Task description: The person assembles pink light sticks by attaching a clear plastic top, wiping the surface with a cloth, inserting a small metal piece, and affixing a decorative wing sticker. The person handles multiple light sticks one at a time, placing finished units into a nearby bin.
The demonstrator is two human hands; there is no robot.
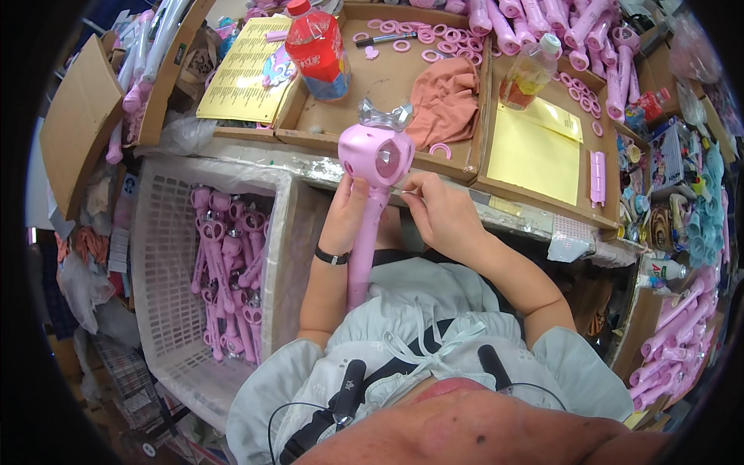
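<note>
Upright in front of my chest stands a pink toy wand (360, 267) with a round, open-sided head and a silver crown (385, 115) on top. A clear faceted piece shows inside the head's opening. My left hand (346, 213) is wrapped round the wand just below the head, thumb up against it. Close to the right side of the wand's neck, my right hand (443, 213) pinches thumb and forefinger together. A tiny pale sliver shows at those fingertips, too small to name.
A white plastic basket (159, 256) of pink wands stands at my left. Cardboard trays (372, 70) on the bench hold pink rings, a peach cloth (446, 101), yellow paper (535, 155), a red-labelled bottle (318, 58) and a second bottle (531, 74). Pink handles (674, 349) are piled at right.
</note>
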